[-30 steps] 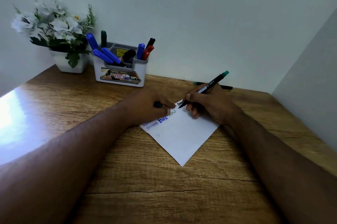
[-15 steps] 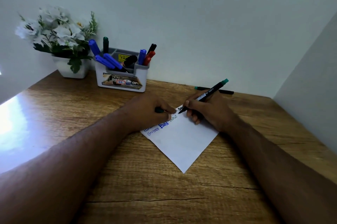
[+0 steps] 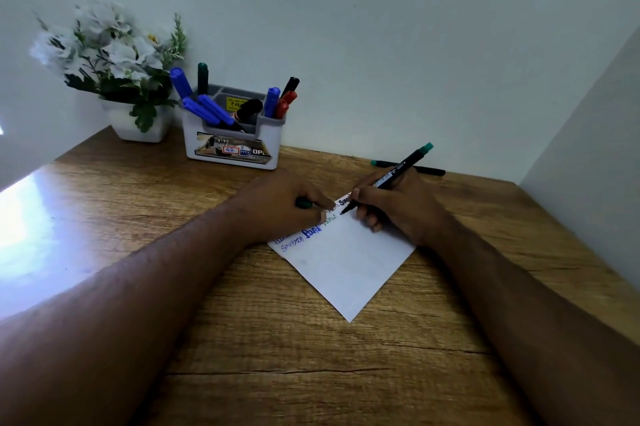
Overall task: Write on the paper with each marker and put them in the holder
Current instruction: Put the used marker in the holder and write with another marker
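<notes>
A white paper lies slanted on the wooden desk, with blue, black and green words along its upper left edge. My right hand grips a thin black marker with a green end, its tip touching the paper. My left hand presses the paper's edge and is closed on a small green cap. The grey and white holder stands at the back with several blue, red, black and green markers in it.
Another thin black marker with a green end lies on the desk by the back wall, behind my right hand. A white pot of white flowers stands left of the holder. A wall closes the right side.
The view has tilted a little, so everything sits lower in the frame. My right hand has shifted the marker tip slightly along the written line; my left hand stays on the paper.
</notes>
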`<act>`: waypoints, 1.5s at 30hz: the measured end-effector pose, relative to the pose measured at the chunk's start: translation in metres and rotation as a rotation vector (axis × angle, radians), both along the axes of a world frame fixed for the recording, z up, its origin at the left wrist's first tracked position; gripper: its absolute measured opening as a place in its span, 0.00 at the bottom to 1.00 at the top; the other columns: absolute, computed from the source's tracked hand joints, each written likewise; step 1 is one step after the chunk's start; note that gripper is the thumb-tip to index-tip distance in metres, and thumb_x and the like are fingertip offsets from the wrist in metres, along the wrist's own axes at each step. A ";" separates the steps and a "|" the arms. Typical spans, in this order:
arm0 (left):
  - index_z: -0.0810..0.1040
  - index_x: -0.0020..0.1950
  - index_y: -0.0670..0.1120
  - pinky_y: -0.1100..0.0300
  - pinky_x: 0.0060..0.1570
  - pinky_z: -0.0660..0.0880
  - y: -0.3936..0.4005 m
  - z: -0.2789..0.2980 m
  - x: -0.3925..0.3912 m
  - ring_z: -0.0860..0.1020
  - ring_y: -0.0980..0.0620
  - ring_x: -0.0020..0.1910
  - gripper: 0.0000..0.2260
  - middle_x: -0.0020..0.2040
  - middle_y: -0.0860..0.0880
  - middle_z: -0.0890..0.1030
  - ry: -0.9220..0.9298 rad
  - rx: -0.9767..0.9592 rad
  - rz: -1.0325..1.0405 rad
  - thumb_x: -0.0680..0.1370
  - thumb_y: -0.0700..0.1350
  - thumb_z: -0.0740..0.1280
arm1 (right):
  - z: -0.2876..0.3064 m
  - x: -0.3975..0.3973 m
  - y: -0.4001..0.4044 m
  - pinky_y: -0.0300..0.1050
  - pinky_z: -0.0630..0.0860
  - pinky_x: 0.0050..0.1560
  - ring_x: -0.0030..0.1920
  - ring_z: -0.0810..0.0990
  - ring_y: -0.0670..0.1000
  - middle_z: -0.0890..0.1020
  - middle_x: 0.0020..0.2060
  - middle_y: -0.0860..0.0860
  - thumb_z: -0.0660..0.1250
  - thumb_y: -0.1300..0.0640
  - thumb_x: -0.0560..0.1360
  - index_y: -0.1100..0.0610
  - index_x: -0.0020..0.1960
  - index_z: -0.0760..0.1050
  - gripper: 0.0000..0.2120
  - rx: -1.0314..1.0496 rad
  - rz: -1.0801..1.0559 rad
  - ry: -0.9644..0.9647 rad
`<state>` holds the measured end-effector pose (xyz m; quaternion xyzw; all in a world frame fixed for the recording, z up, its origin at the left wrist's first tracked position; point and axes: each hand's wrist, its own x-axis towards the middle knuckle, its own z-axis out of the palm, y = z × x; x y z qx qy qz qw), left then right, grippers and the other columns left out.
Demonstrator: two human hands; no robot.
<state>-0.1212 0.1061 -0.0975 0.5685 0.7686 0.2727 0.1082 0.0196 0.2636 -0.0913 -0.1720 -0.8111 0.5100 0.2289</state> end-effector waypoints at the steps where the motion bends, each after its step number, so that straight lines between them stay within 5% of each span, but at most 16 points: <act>1: 0.80 0.58 0.60 0.62 0.56 0.73 0.000 0.000 0.000 0.73 0.64 0.53 0.12 0.61 0.60 0.79 0.001 0.000 0.001 0.76 0.52 0.68 | 0.000 0.000 0.000 0.41 0.74 0.24 0.23 0.76 0.52 0.81 0.27 0.59 0.68 0.66 0.75 0.70 0.41 0.80 0.07 0.000 0.000 0.002; 12: 0.79 0.58 0.61 0.71 0.44 0.68 0.002 -0.002 -0.001 0.71 0.66 0.50 0.11 0.61 0.61 0.78 0.019 -0.004 0.008 0.76 0.53 0.68 | 0.001 0.002 -0.001 0.41 0.74 0.23 0.22 0.75 0.51 0.80 0.26 0.57 0.68 0.67 0.75 0.70 0.40 0.79 0.07 -0.048 -0.030 0.043; 45: 0.80 0.58 0.60 0.72 0.43 0.67 0.003 -0.002 -0.001 0.71 0.66 0.49 0.12 0.60 0.61 0.79 -0.014 0.019 0.005 0.76 0.52 0.68 | 0.000 0.000 0.001 0.43 0.76 0.25 0.23 0.77 0.52 0.80 0.26 0.57 0.68 0.65 0.75 0.70 0.41 0.78 0.08 -0.044 -0.118 0.008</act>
